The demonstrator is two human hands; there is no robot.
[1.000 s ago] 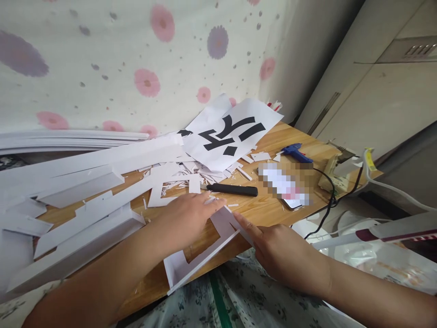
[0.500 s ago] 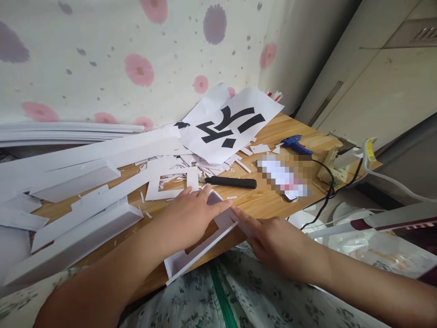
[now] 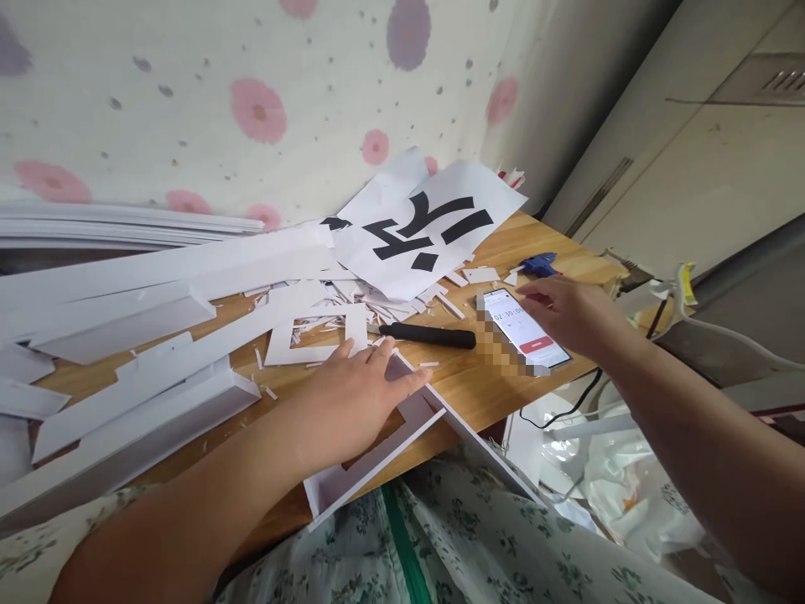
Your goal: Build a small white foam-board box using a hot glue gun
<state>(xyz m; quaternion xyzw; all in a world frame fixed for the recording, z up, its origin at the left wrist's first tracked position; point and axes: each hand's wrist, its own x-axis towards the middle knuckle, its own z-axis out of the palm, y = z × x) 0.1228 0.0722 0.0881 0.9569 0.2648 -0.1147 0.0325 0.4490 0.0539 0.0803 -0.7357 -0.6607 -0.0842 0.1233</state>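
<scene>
My left hand rests with spread fingers on the far edge of a white walled board piece at the table's front edge. From that piece a long thin white strip runs down to the right, past the table edge. My right hand is raised over the right part of the table, beside a lit phone and just in front of the blue glue gun. Its fingers are partly bent, and whether they hold anything is unclear. A black cutter knife lies beyond my left hand.
White paper with bold black strokes lies at the back over several small scraps. Long white board pieces cover the left side. A power strip and cables are at the right; plastic bags lie below the table edge.
My right hand has left the white strip and moved up and right to the phone and glue gun. My left hand stays on the board piece. The view has shifted slightly.
</scene>
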